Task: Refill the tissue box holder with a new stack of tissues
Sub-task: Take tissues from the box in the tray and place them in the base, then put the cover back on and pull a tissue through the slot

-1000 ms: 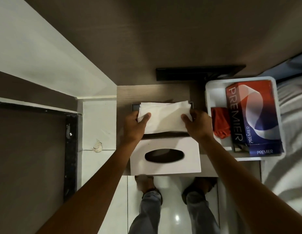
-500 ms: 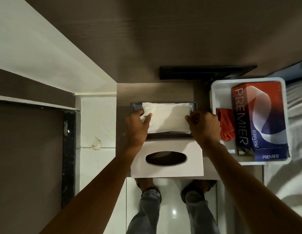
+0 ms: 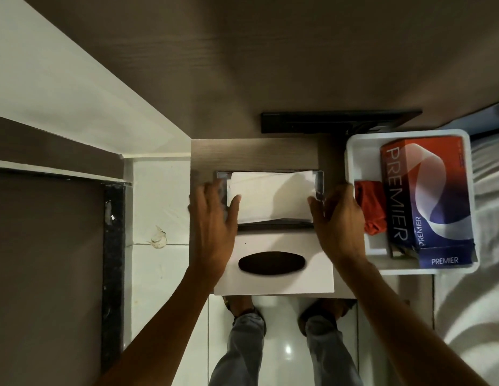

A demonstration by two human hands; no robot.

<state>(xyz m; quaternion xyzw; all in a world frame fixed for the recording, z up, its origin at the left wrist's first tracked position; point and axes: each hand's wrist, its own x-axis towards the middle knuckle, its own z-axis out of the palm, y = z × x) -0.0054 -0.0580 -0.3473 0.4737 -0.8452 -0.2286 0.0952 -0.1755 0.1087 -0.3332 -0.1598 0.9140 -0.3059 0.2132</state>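
White tissues [image 3: 270, 197] between spread left hand [image 3: 214, 218] and right hand [image 3: 338, 218] (beside "PREMIER" box [image 3: 429, 199]).

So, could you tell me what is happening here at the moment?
A person is refilling a tissue holder on a small wooden table. A white stack of tissues lies in the open holder base, sitting a little askew. The left hand and right hand flank the base, fingers open, thumbs at the stack's edges. The white cover with its oval slot lies just in front, not yet fitted. A Premier tissue box rests in a white tray to the right.
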